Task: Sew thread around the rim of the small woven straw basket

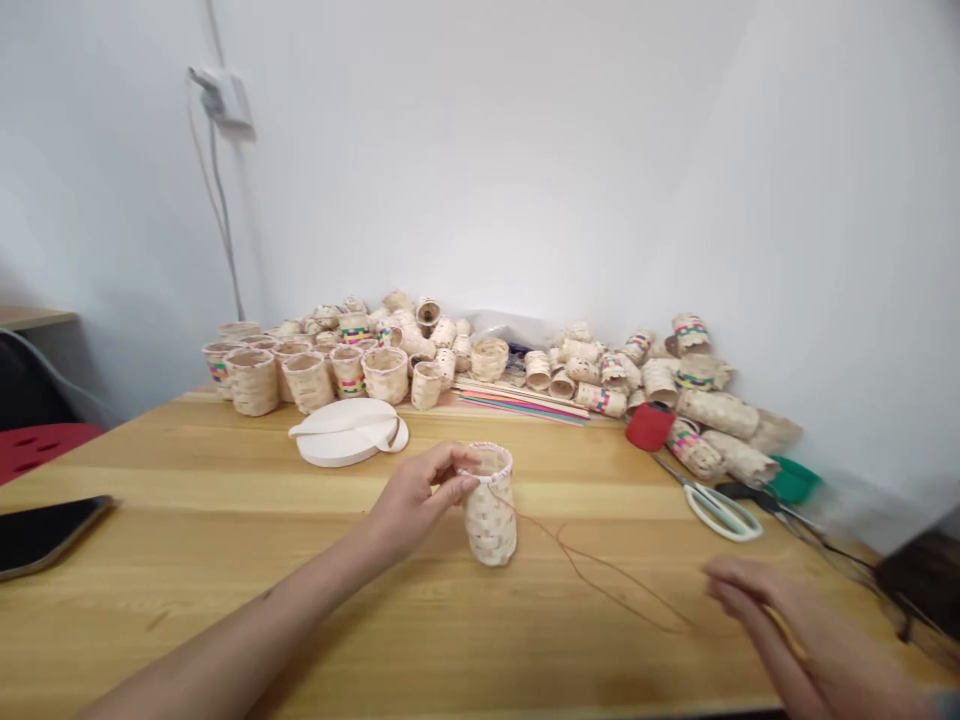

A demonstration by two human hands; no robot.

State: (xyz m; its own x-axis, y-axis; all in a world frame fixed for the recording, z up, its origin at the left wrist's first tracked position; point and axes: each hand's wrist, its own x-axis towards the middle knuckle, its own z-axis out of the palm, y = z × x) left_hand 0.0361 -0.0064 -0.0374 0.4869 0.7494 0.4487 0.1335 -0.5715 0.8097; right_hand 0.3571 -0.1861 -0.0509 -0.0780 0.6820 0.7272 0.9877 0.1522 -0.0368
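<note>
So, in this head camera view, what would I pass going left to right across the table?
Phone → white tape roll → woven cup → scissors → green plastic piece

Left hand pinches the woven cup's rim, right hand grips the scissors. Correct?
No: the head view shows the right hand apart from the scissors, gripping nothing visible. The left hand does pinch the rim of the woven cup.
</note>
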